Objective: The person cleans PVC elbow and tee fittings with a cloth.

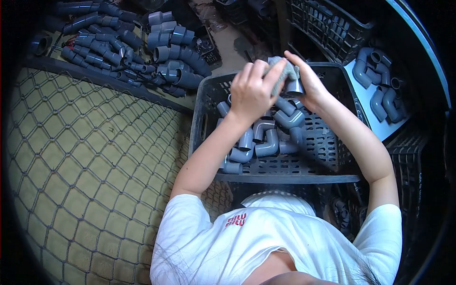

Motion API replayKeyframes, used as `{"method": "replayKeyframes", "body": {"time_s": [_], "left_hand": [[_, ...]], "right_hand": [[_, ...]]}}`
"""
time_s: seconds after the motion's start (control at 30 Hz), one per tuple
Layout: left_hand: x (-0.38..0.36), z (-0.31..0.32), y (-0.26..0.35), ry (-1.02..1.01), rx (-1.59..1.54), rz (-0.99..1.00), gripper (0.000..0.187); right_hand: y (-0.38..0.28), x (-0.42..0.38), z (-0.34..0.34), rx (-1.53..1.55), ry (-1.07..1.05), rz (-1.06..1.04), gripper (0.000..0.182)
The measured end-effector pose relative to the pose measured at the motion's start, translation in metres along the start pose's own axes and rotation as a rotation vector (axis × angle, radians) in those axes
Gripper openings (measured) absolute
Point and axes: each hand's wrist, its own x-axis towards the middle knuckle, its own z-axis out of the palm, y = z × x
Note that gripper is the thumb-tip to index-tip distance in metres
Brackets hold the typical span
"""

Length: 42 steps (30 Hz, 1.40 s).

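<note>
Closed in the grip of the left hand, a rough grey cloth is pressed against a glossy grey plastic elbow fitting, held by the right hand above a black perforated plastic crate.

Over the black plastic crate, both hands hold a gray pipe elbow against what looks like a cloth.

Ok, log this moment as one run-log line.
left hand: cloth against pipe fitting | right hand: holding same fitting | below: black crate, loose grey elbows
</note>
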Motion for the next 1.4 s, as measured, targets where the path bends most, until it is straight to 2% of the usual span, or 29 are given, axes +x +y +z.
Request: {"method": "replayKeyframes", "body": {"time_s": [0.07, 0.17, 0.2, 0.33, 0.43, 0.57, 0.63, 0.67, 0.7, 0.8, 1.03, 1.1, 1.17, 1.23, 1.3, 1.33, 1.4], "left_hand": [[-0.006, 0.001, -0.007, -0.014, -0.003, 0.003, 0.047], [-0.010, -0.001, 0.010, -0.055, -0.100, 0.063, 0.048], [-0.007, 0.001, 0.014, -0.005, -0.096, 0.098, 0.047], [0.002, 0.009, -0.006, 0.041, 0.030, -0.012, 0.042], [-0.005, 0.005, -0.001, 0.004, -0.011, 0.007, 0.041], [0.002, 0.016, 0.016, 0.069, -0.004, 0.074, 0.037], [0.010, 0.018, 0.005, 0.089, 0.071, 0.099, 0.037], [0.009, 0.022, -0.002, 0.095, 0.075, 0.078, 0.039], [0.005, 0.020, -0.002, 0.095, 0.074, 0.077, 0.039], [-0.005, 0.014, 0.005, -0.021, -0.079, 0.139, 0.042], [0.002, 0.019, 0.006, 0.080, -0.262, 0.174, 0.045], [-0.004, 0.020, 0.002, 0.056, -0.281, 0.163, 0.046], [-0.006, 0.022, 0.000, 0.039, -0.295, 0.152, 0.046], [-0.005, 0.024, 0.002, 0.063, -0.283, 0.169, 0.046], [-0.002, 0.022, 0.009, 0.082, -0.274, 0.191, 0.046], [-0.001, 0.020, 0.012, 0.101, -0.263, 0.205, 0.046], [0.000, 0.019, 0.009, 0.090, -0.250, 0.200, 0.047]], "right_hand": [[-0.004, 0.001, 0.002, -0.105, 0.073, -0.066, 0.045], [-0.001, -0.002, 0.003, -0.066, 0.045, -0.164, 0.048], [-0.001, -0.005, 0.005, -0.134, 0.063, -0.181, 0.051], [-0.001, -0.005, 0.008, -0.280, 0.183, -0.255, 0.053], [-0.003, 0.000, 0.003, -0.245, 0.182, -0.339, 0.052], [0.002, -0.007, 0.013, -0.218, 0.195, -0.287, 0.051], [-0.002, -0.009, 0.018, -0.149, 0.311, -0.201, 0.046], [-0.004, -0.008, 0.018, -0.033, 0.276, -0.227, 0.041], [-0.009, -0.004, 0.014, 0.010, 0.224, -0.161, 0.041], [-0.015, -0.009, 0.009, 0.003, 0.227, -0.138, 0.042], [-0.009, -0.005, 0.001, -0.002, 0.162, -0.101, 0.046], [-0.014, 0.000, -0.006, -0.032, 0.086, -0.105, 0.055], [-0.024, -0.007, -0.003, -0.013, 0.173, -0.137, 0.053], [-0.017, -0.002, -0.006, -0.020, 0.135, -0.160, 0.054], [-0.008, -0.006, 0.000, 0.002, 0.122, -0.138, 0.045], [0.001, -0.004, -0.003, 0.007, 0.094, -0.238, 0.043], [-0.011, -0.005, -0.003, 0.010, 0.086, -0.159, 0.043]]}}
